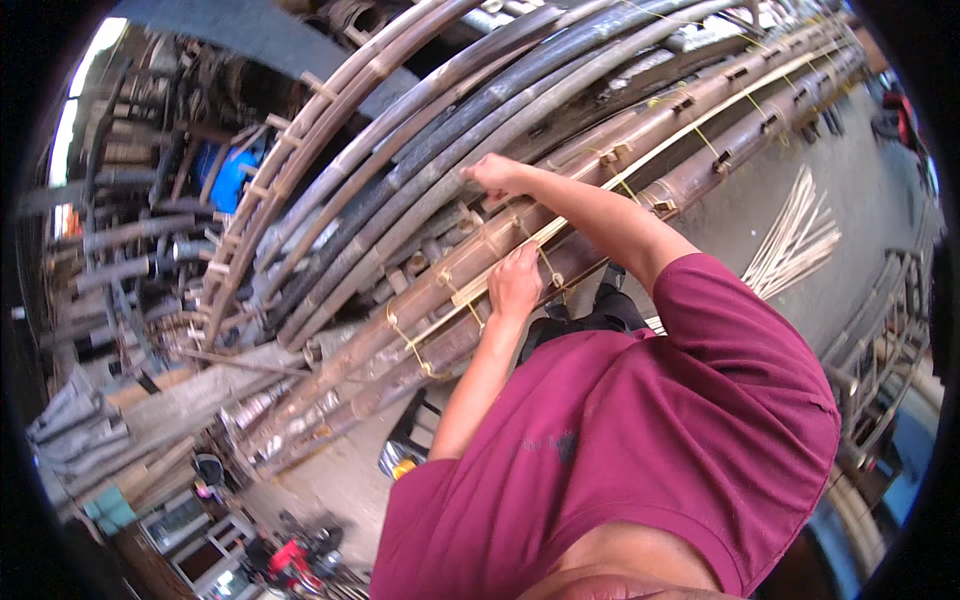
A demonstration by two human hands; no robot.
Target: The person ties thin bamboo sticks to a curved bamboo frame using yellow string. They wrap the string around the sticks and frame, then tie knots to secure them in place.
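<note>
Two long, thick brown bamboo poles (450, 262) run diagonally in front of me, with notches cut along them. Between them lie pale split bamboo strips (475, 289), bound at intervals with yellow cord (410, 343). My left hand (517, 282) rests at the strips beside a cord tie, fingers curled closed; what they grip is hidden. Stretched over the far pole, my right hand (495, 177) is closed in a pinch above the gap between that pole and the stacked poles. Anything in its fingers is too small to make out.
Beyond the work, several weathered bamboo poles (420, 185) are stacked, with a pegged bamboo ladder (290, 150) at their left. A bundle of pale strips (795, 240) lies on the floor at right. A blue object (228, 178) sits among timber; a red item (290, 563) stands lower left.
</note>
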